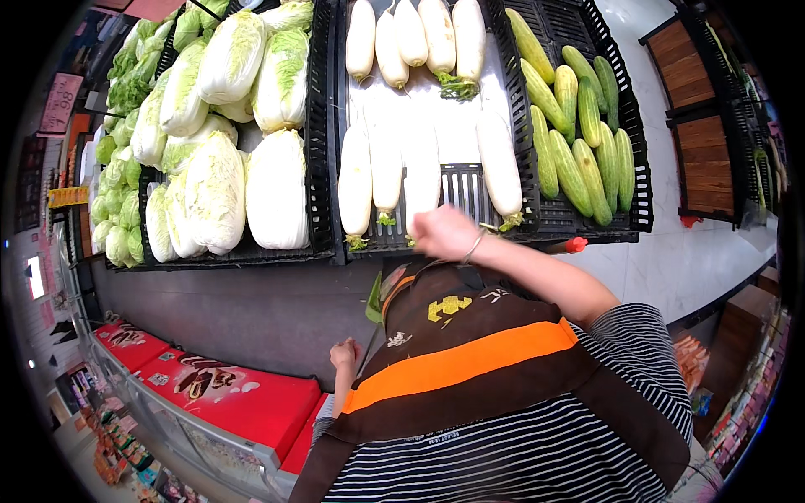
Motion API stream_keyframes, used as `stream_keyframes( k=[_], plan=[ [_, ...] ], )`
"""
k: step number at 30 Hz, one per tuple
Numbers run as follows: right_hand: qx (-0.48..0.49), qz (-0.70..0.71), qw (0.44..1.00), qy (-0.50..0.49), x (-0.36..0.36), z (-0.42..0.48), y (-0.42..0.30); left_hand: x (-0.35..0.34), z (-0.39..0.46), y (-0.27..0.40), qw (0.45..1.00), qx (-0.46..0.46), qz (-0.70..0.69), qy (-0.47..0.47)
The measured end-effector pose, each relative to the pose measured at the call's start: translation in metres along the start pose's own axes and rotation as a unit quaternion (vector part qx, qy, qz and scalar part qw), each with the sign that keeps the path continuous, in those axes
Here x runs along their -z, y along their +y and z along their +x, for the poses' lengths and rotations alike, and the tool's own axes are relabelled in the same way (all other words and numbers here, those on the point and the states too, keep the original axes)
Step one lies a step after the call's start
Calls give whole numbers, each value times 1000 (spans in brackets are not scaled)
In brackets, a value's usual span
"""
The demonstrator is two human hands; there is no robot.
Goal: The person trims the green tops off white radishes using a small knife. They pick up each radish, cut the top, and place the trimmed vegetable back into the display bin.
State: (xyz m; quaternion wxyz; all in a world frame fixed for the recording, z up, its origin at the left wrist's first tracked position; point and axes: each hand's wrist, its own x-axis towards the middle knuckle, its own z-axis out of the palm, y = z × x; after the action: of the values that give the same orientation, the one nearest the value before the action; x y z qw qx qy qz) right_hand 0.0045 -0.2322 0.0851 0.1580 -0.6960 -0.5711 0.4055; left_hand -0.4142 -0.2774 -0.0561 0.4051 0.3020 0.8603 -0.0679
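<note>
My right hand (443, 232), blurred and wearing a bracelet (474, 245) at the wrist, is over the lower end of a white daikon radish (422, 163). Whether its fingers grip the radish cannot be told. Daikons lie in two rows in a black plastic crate (387, 236), the far row (412, 38) against the back. Beside the held-out hand, at the right of the near row, lies another daikon (499, 166) with a trimmed green top. My left hand (346, 353) hangs low by my apron (440, 314), fingers curled, with nothing visible in it. A green leaf-like piece (374, 300) shows beyond it.
Napa cabbages (214, 182) fill the crate on the left, and cucumbers (572, 157) lie in the one on the right. A red-tipped handle (575, 245) juts from the stand's front edge. Red-covered freezer chests (239, 402) stand at lower left, wooden-panelled shelving (704, 166) at right.
</note>
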Motion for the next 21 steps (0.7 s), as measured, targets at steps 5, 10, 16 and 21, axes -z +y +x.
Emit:
stream_keyframes(
  k=[5, 10, 16, 21],
  plan=[
    [232, 10, 930, -286, -63, 4, -59, 17, 22, 7, 972, -121, 178, -94],
    [188, 166, 961, -113, -44, 10, -26, 29, -1, 36, 946, -222, 236, -10],
    [2, 168, 981, -101, 19, -57, 31, 39, -79, 108, 919, -340, 186, -76],
    [11, -108, 991, -84, -7, -90, 34, 14, -173, 190, 798, -535, 86, -263]
  ],
)
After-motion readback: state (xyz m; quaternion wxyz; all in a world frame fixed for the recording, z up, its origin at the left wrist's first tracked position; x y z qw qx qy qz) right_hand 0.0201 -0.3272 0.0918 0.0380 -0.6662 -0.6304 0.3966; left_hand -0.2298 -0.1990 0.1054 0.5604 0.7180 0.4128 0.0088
